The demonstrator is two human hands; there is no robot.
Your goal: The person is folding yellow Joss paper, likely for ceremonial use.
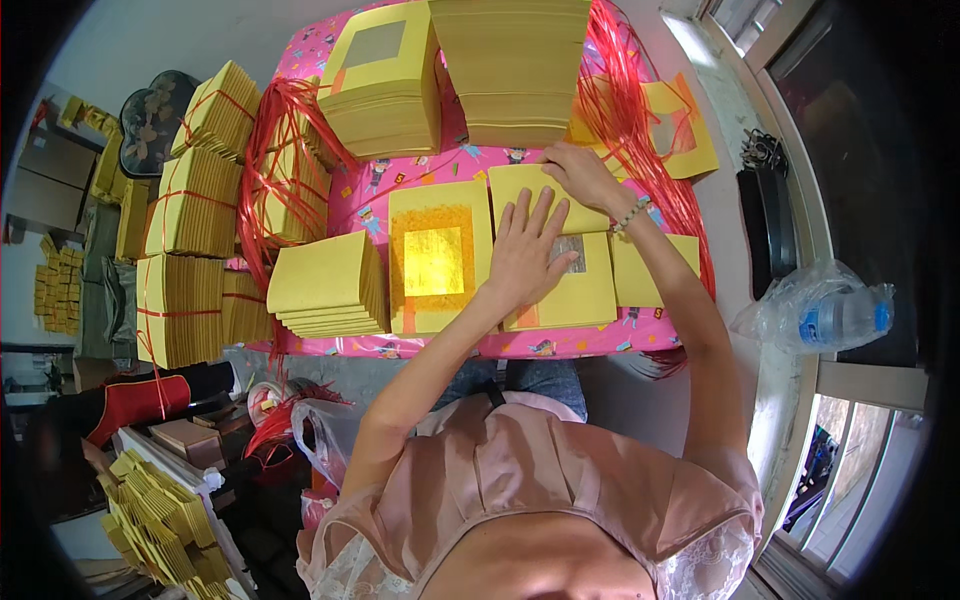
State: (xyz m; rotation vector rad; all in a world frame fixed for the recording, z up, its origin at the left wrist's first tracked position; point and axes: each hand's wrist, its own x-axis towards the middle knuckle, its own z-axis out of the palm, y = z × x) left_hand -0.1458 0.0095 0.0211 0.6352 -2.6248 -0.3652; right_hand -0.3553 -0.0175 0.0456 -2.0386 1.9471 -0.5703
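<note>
left fingers spread flat on the yellow paper; right fingers bent at its far edge, can't tell if pinching. silver-patched sheet under left thumb, gold-foil sheet just left of left fingers.

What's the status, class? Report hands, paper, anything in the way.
Left hand spread flat on yellow paper. Right hand bent near its far edge. Possible obstacles: red strings at right, tall stack beyond.
</note>
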